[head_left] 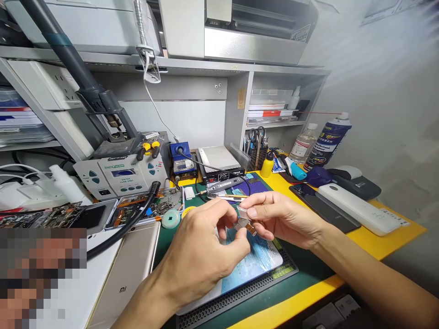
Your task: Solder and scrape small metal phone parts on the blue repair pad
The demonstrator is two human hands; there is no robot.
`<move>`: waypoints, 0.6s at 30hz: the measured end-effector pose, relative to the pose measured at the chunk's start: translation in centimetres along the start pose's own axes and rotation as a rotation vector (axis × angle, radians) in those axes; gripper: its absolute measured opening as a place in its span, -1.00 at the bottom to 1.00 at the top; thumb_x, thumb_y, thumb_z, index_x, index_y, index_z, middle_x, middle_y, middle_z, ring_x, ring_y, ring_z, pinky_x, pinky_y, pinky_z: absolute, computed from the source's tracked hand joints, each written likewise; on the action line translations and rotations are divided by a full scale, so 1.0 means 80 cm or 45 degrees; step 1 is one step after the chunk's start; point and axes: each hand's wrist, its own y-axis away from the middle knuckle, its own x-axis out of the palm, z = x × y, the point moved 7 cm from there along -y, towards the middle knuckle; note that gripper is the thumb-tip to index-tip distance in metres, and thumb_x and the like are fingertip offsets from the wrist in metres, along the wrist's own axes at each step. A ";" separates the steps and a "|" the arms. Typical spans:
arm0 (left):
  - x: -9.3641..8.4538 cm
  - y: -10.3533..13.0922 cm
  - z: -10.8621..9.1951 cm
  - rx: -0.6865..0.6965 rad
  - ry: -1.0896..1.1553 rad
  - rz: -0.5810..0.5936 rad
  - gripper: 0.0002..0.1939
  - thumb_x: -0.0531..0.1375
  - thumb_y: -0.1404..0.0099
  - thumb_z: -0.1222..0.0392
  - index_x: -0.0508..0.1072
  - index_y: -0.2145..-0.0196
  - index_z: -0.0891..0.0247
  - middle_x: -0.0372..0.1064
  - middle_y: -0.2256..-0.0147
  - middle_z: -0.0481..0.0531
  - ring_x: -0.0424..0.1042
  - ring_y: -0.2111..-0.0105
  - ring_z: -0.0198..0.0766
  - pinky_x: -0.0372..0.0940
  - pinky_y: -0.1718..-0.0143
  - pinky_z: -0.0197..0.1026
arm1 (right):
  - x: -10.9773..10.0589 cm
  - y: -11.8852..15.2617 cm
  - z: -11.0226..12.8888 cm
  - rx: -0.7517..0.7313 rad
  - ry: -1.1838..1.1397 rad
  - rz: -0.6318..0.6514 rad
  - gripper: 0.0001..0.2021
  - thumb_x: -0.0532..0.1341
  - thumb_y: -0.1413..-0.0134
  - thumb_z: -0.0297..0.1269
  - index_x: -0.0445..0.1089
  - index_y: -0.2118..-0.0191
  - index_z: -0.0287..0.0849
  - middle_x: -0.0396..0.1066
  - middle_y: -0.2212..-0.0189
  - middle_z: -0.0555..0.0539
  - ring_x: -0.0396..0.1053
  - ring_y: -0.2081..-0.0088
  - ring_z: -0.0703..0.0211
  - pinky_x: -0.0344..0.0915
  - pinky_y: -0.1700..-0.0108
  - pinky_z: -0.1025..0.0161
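Observation:
My right hand [288, 217] pinches a small silvery metal piece with a brown flex-cable end [244, 223] between thumb and fingers. My left hand [209, 242] is curled at the same piece, its thumb and index fingertips against the lower left side; its other fingers are partly hidden. The part is held in the air above a blue-and-white picture pad [254, 260], which lies on a dark mat with a honeycomb edge [236, 297]. Which kind of phone part it is, I cannot make out.
A gold phone [126, 274] and a black hose [126, 233] lie left, near trays of circuit boards [168, 201]. Behind stand a soldering station [183, 160] and a hot plate [219, 160]. To the right are a dark phone [324, 208], a white bar-shaped device [356, 208] and a spray can [327, 141].

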 end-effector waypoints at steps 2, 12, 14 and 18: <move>0.001 -0.001 0.000 0.006 0.004 0.009 -0.90 0.21 -0.19 0.23 0.33 0.44 0.16 0.30 0.48 -0.19 0.24 0.51 -0.39 0.15 0.43 -0.27 | 0.000 0.001 0.002 -0.024 0.026 -0.014 -0.82 0.47 0.14 -0.42 0.60 0.31 -0.27 0.50 0.60 -0.03 0.41 0.61 0.30 0.27 0.61 0.43; 0.002 -0.003 0.006 -0.006 0.012 0.015 -0.95 0.21 -0.23 0.22 0.37 0.39 0.15 0.33 0.46 -0.19 0.30 0.51 -0.40 0.19 0.42 -0.27 | -0.009 0.006 0.018 -0.130 0.159 -0.089 -0.82 0.47 0.12 -0.43 0.57 0.31 -0.29 0.53 0.53 -0.06 0.49 0.50 0.24 0.39 0.51 0.38; 0.002 -0.004 0.007 -0.011 -0.002 0.005 -0.95 0.21 -0.22 0.22 0.38 0.38 0.14 0.34 0.46 -0.19 0.31 0.51 -0.40 0.20 0.43 -0.27 | -0.012 0.008 0.022 -0.150 0.166 -0.098 -0.81 0.47 0.11 -0.44 0.57 0.29 -0.29 0.52 0.52 -0.05 0.49 0.49 0.25 0.40 0.50 0.38; 0.003 -0.004 0.009 -0.003 -0.021 -0.001 -0.94 0.22 -0.22 0.22 0.38 0.39 0.13 0.34 0.46 -0.20 0.32 0.51 -0.40 0.20 0.44 -0.28 | -0.009 0.009 0.021 -0.148 0.154 -0.079 -0.81 0.47 0.11 -0.42 0.57 0.30 -0.27 0.51 0.53 -0.03 0.49 0.49 0.25 0.39 0.51 0.39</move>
